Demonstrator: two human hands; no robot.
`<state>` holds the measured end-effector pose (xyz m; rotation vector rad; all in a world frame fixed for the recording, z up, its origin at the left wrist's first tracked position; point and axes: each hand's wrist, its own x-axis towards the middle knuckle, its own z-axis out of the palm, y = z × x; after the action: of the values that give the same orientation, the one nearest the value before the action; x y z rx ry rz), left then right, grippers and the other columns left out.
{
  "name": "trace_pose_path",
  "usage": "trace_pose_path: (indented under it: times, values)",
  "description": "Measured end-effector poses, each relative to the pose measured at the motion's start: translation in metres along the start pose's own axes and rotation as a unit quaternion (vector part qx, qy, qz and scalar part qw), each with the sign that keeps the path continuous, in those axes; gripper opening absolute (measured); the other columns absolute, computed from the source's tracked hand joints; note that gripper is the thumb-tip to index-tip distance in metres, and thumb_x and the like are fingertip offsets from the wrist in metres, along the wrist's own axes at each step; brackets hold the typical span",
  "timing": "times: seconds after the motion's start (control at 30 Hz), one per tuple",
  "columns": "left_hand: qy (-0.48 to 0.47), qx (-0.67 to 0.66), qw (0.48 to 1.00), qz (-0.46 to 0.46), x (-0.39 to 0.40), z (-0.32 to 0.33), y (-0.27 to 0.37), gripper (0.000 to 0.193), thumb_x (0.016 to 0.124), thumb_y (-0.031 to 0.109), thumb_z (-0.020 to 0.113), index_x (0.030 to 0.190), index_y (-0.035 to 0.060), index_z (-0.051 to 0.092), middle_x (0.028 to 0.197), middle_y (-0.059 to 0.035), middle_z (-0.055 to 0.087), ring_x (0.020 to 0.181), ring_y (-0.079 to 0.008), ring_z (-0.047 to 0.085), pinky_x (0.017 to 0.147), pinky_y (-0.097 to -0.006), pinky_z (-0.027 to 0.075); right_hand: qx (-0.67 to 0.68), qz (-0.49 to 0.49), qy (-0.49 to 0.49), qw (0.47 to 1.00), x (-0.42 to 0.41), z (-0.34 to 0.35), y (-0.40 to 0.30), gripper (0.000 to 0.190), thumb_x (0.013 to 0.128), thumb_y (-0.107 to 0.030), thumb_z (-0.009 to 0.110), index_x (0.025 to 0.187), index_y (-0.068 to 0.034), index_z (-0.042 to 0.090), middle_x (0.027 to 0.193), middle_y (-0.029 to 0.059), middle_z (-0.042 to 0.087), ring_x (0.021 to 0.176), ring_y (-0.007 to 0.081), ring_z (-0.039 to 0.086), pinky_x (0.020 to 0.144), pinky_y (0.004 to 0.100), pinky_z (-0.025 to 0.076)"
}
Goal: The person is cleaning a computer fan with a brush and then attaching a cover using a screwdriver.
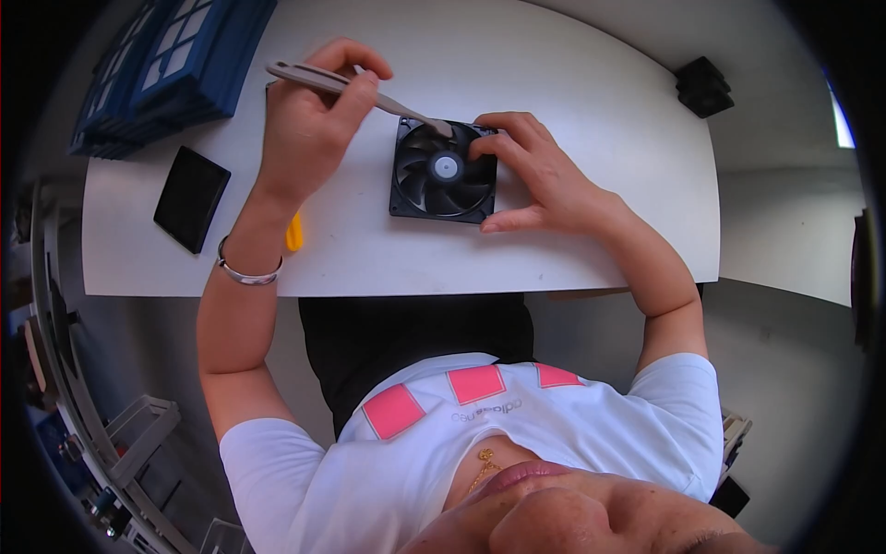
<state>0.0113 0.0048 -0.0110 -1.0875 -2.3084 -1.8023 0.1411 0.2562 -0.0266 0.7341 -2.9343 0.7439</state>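
Note:
A square black computer cooling fan [422, 197] with a pale round hub lies flat on the white table. My left hand [308, 121], with a silver bracelet on its wrist, grips a long-handled grey brush [398, 106]; its head touches the blades near the fan's top edge. My right hand [540, 166] is at the fan's right side, fingers curled over the upper right of the frame and the thumb by the lower right corner. Beside my left wrist a yellow object [295, 234] lies partly hidden under the forearm.
A flat black rectangular object [192, 199] lies on the table's left part. Blue crates with white panels [183, 62] stand at the back left. A dark object [703, 87] is at the table's far right corner. The white table's front edge [415, 291] runs before my body.

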Motion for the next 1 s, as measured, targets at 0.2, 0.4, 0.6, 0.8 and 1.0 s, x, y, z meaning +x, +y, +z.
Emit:
trace_pose_path:
  times: [0.2, 0.4, 0.6, 0.8, 1.0]
  values:
    - [-0.021, 0.025, 0.999, 0.031, -0.001, 0.003, -0.005, 0.014, 0.095, 0.015, 0.059, 0.094, 0.0059, 0.069, 0.064, -0.0001, 0.059, 0.053, -0.0046, 0.051, 0.048, -0.0185, 0.033, -0.009, -0.002, 0.001, 1.0, 0.001, 0.0, -0.001, 0.073, 0.073, -0.06, 0.078, 0.122, -0.011, 0.054, 0.138, 0.0219, 0.044, 0.128, 0.0422, 0.041, 0.108, 0.0508, 0.035]
    - [-0.005, -0.001, 1.0, -0.019, -0.001, -0.001, -0.004, 0.013, 0.094, 0.015, 0.06, 0.096, 0.0068, 0.07, 0.064, 0.0001, 0.061, 0.053, -0.0045, 0.052, 0.048, -0.0183, 0.034, -0.009, -0.011, 0.006, 1.0, 0.001, 0.001, 0.0, 0.074, 0.073, -0.06, 0.078, 0.122, -0.011, 0.054, 0.137, 0.0218, 0.045, 0.127, 0.042, 0.042, 0.107, 0.0504, 0.036]
    - [-0.009, 0.042, 0.998, 0.05, 0.0, 0.003, -0.005, 0.012, 0.094, 0.014, 0.06, 0.095, 0.0048, 0.069, 0.064, 0.0009, 0.058, 0.053, -0.0034, 0.048, 0.048, -0.0194, 0.031, -0.012, -0.007, 0.007, 1.0, 0.001, 0.0, 0.0, 0.073, 0.073, -0.059, 0.079, 0.122, -0.011, 0.054, 0.137, 0.0214, 0.045, 0.127, 0.0417, 0.042, 0.107, 0.05, 0.036]
    - [-0.03, 0.013, 0.999, 0.029, -0.002, 0.004, -0.006, 0.013, 0.094, 0.014, 0.06, 0.094, 0.0055, 0.069, 0.065, 0.0009, 0.06, 0.053, -0.0037, 0.048, 0.048, -0.0187, 0.032, -0.014, -0.012, 0.008, 1.0, 0.001, 0.001, 0.002, 0.074, 0.073, -0.059, 0.079, 0.123, -0.011, 0.054, 0.138, 0.021, 0.045, 0.128, 0.0417, 0.041, 0.108, 0.0501, 0.035]
    - [0.009, -0.005, 1.0, 0.022, 0.001, -0.009, -0.006, 0.013, 0.094, 0.014, 0.06, 0.095, 0.0045, 0.069, 0.07, 0.0, 0.061, 0.057, -0.004, 0.049, 0.049, -0.019, 0.033, -0.012, -0.008, 0.014, 1.0, -0.001, 0.002, 0.003, 0.074, 0.073, -0.06, 0.079, 0.123, -0.011, 0.055, 0.137, 0.0209, 0.045, 0.129, 0.0415, 0.041, 0.108, 0.0502, 0.035]
